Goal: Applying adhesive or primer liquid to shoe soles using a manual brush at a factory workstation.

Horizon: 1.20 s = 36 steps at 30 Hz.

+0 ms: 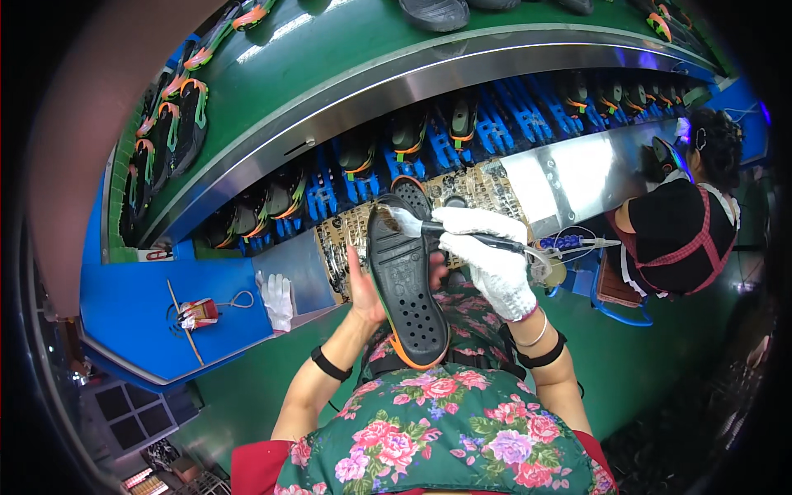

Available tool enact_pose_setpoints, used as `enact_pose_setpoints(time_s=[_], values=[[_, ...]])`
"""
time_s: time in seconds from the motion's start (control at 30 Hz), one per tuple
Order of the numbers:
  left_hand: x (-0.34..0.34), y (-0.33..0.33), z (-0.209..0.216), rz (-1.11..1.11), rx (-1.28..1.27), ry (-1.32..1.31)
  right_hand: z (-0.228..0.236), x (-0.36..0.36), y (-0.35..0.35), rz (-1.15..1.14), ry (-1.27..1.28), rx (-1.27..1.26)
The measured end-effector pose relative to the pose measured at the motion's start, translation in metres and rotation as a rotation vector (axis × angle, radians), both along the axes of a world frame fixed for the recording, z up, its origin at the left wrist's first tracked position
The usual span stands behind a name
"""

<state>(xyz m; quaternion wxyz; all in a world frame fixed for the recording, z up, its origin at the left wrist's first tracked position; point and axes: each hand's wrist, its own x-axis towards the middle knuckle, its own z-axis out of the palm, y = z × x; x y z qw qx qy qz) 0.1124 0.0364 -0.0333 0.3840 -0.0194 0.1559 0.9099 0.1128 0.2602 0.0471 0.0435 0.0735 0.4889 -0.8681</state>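
Observation:
My bare left hand grips a black shoe sole with an orange rim at its near end. The thumb lies along its left edge, while the fingertips come out on the right side. Several round holes dot the sole's near half. In a white knitted glove, my right hand is closed around a black-handled brush. The brush's pale bristles are over the far end of the sole, seemingly touching it. Just behind stands another black shoe piece with holes, on the cardboard-covered ledge.
Beyond the ledge, blue racks carry black and orange shoes. A green conveyor with more shoes runs above. At left a blue table holds a small red container and a white glove. A co-worker sits at right.

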Motion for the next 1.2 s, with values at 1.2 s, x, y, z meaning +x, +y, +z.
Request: enact_pose_setpoints(time_s=[1.2], values=[[-0.017,0.038,0.025,0.318,-0.162,0.030,0.017,-0.011,-0.029,-0.039,0.948,1.057]])
